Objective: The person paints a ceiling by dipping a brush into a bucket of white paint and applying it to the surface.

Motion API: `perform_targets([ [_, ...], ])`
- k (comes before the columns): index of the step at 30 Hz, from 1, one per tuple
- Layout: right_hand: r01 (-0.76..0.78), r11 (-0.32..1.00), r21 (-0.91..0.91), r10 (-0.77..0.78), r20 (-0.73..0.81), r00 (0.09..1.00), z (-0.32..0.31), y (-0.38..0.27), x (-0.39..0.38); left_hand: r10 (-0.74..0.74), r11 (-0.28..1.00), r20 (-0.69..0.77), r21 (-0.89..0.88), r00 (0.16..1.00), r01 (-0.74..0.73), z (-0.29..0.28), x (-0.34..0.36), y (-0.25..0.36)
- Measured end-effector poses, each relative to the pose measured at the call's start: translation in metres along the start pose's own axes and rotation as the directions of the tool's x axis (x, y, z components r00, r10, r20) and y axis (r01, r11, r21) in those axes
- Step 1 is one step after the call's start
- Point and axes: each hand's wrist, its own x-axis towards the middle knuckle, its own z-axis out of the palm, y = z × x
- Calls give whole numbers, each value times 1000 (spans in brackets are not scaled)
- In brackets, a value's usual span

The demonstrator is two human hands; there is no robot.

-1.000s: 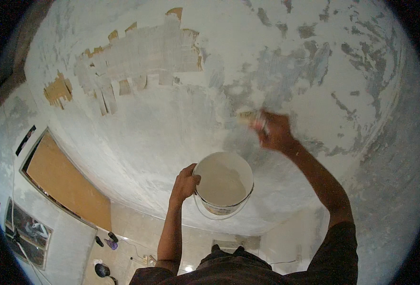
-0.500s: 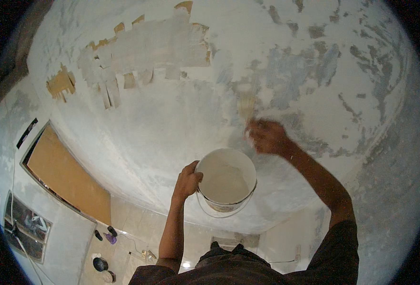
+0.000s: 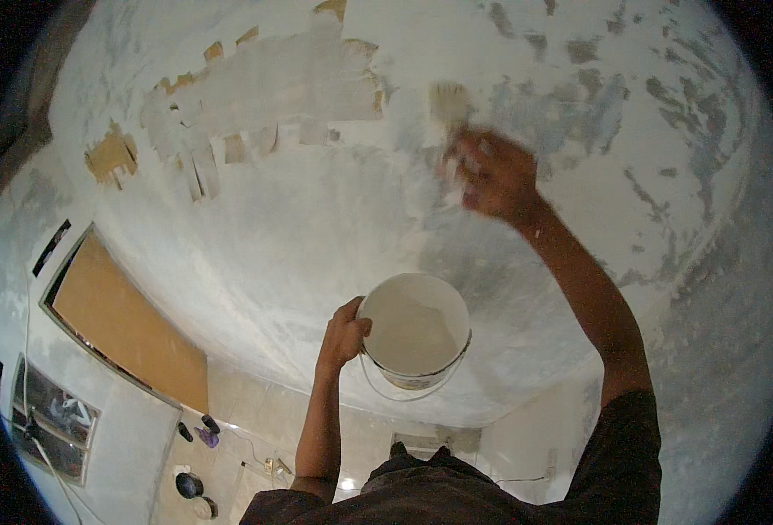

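Note:
My left hand [image 3: 345, 334] is closed on the rim of a white bucket [image 3: 414, 322], with the thumb over the edge. Pale, whitish liquid shows inside, and the thin wire handle hangs down below the rim. In my right hand [image 3: 498, 173], slightly blurred, is a wide paintbrush [image 3: 449, 103]. Its pale bristles point up and lie against the patchy white and grey wall [image 3: 316, 219], beside a bluish-grey stretch. The brush handle is mostly hidden by my fingers.
Peeling tan and grey patches [image 3: 264, 87] spread over the upper left of the wall. At the left stand a tan door [image 3: 132, 324] and a window [image 3: 54, 420] with a cable across it. Footwear [image 3: 185, 431] and a dark bowl [image 3: 188, 485] lie on the tiled floor [image 3: 255, 394].
My right hand and the paintbrush have moved up the wall, away from the bucket. My left hand and the bucket have stayed nearly in place.

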Motion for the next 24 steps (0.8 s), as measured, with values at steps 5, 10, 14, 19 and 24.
perform_targets([
  [5,-63,924,378,-57,297,953,19,-83,-79,-5,1000,10,18,1000,5,-3,2,3],
  [10,-599,729,331,490,358,795,16,-47,-23,-117,981,-20,154,993,119,-2,-4,26],
  [14,-532,764,364,559,39,829,17,9,40,-13,994,-21,107,1000,15,-1,6,-4],
  [19,-182,981,66,185,-43,982,19,-5,20,-49,997,-7,67,999,50,1,4,6],
  [24,-16,958,285,-56,242,969,34,-85,-63,-49,999,-17,22,999,50,1,1,5],
])
